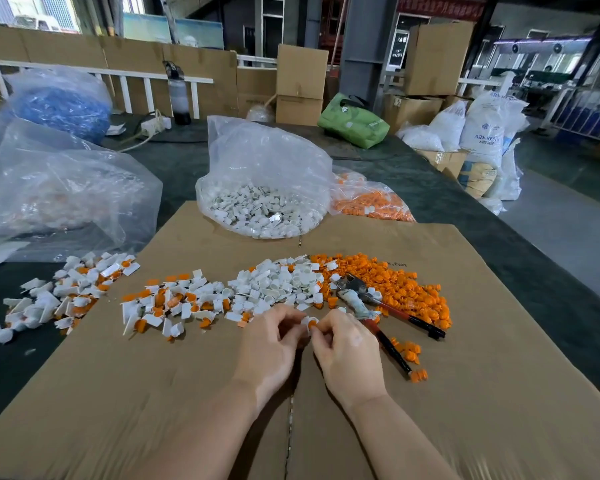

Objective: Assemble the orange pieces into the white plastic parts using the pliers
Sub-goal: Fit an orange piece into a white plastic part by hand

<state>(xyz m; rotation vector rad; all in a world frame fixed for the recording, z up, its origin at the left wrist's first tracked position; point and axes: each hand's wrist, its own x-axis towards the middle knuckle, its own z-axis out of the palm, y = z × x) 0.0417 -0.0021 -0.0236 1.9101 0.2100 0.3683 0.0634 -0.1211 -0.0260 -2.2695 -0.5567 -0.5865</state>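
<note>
left hand (271, 344) fingers pinch white plastic part (307, 322) | right hand (343, 344) fingers pinch orange piece (312, 324) at it, above cardboard | pliers (364, 299) beside orange pile | sack (484, 133) reads "ABS RESIN"

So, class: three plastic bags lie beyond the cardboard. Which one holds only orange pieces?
The small bag on the right, beside the central bag of white parts. The big left bag shows pale contents with some orange.

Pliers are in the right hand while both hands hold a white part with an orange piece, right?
Not quite. The head view shows the pliers lying on the cardboard, beside the right hand. Both hands, with the left hand, do hold a white part with an orange piece.
</note>
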